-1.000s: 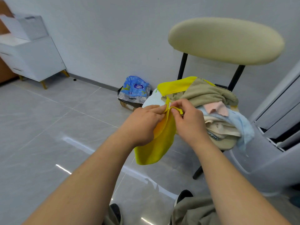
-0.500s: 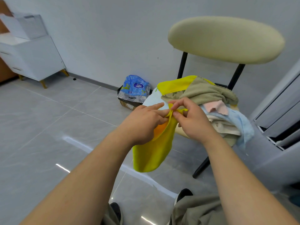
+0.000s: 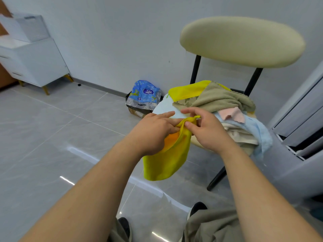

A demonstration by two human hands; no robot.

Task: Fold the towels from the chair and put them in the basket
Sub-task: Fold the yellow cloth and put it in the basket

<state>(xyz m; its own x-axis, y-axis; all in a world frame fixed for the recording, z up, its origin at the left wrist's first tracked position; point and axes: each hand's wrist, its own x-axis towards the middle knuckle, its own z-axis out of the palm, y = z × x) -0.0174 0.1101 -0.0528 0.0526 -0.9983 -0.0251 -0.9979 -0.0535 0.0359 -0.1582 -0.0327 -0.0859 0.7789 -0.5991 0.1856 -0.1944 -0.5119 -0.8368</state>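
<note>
Head view: the towel (image 3: 167, 159) hangs in front of the chair (image 3: 241, 41), its top edge pinched by the left hand (image 3: 153, 133) and the right hand (image 3: 208, 131), close together. Best to slide the pinches apart to the corners so it hangs flat before folding. The pile (image 3: 218, 102) lies on the seat.

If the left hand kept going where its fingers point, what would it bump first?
Likely the right hand: the left hand points at it, with only the pinched yellow towel between. The towel pile on the chair lies beyond; depth is unclear.
</note>
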